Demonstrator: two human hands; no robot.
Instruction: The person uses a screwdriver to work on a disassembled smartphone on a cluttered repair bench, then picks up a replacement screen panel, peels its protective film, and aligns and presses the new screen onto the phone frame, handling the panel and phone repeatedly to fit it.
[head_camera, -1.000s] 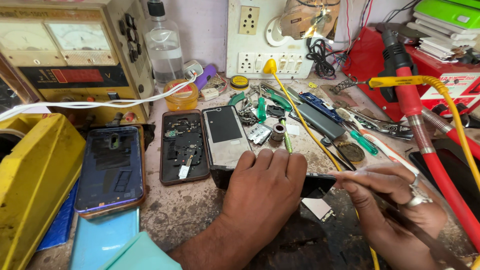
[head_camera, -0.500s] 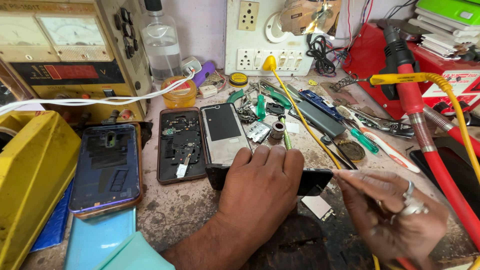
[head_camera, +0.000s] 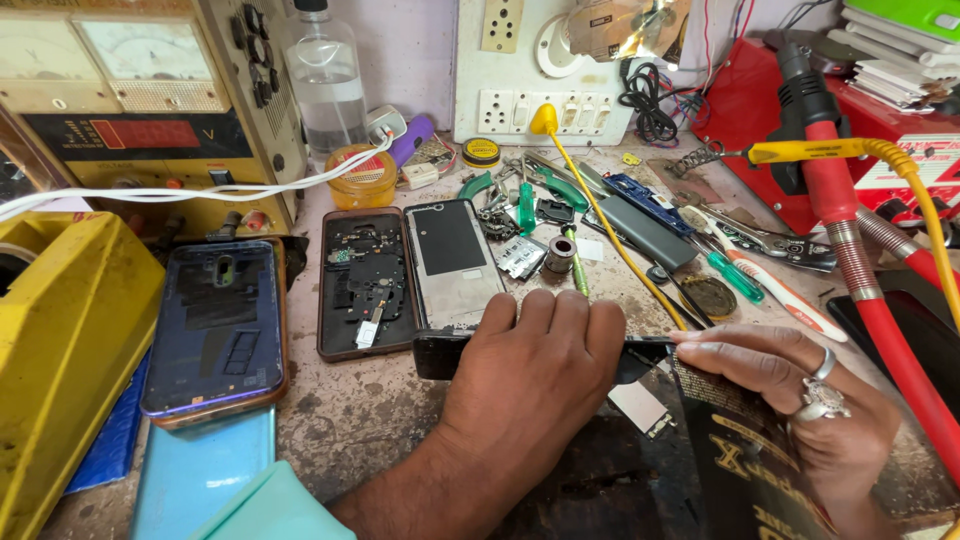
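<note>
My left hand (head_camera: 530, 380) lies palm-down on a black phone (head_camera: 440, 353) set crosswise on the worn bench, with the fingers curled over its far edge. Only the phone's left end and a strip by its right end show. My right hand (head_camera: 790, 400), which wears rings, pinches a thin black card with gold print (head_camera: 735, 455). The card's top corner meets the phone's right end. A small white part (head_camera: 640, 405) lies just below the phone, between the hands.
Behind the hands lie an opened phone with bare circuitry (head_camera: 365, 280), a grey phone frame (head_camera: 452, 262) and a blue phone back (head_camera: 215, 325). A yellow box (head_camera: 60, 350) stands at the left and a red hose (head_camera: 860, 270) at the right. Screwdrivers (head_camera: 735, 275) and a yellow cable (head_camera: 600, 220) clutter the back.
My right hand has turned the card, so its printed face now shows, and has shifted slightly. My left hand stays pressed on the phone.
</note>
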